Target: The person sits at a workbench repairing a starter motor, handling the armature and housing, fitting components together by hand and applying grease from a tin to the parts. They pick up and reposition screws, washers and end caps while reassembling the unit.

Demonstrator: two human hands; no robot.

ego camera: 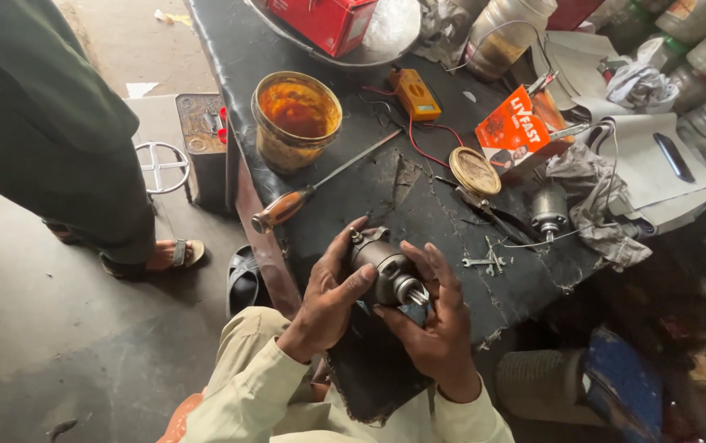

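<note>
— Hands first. Where?

— Low in the middle, over the near edge of the black bench [328, 189]. Left hand [328, 299] curled round the small grey motor [386, 271] from the left side, thumb lying across the body, fingers bent up behind. Right hand [439, 316] cupped under and beside the same motor, fingers wrapped close, palm tipped up. Both pressed tight on the motor, held just above the bench. Shiny gear end sticking out toward the right hand.

— Any pots or tubs?

— Round tin [296, 119] farther back on the bench, smeared inside with thick orange grease. Flat lid [474, 171] lying apart from the tin, off to the right. Metal tray [369, 45] at the far edge with a red box [324, 20] sitting inside. Dirty plastic jar [505, 37] beside the tray; cannot tell what is inside.

— Anything between the tin and the hands?

— Long screwdriver [320, 184] with an orange handle, lying slanted on the bench. Well apart from both hands.
</note>
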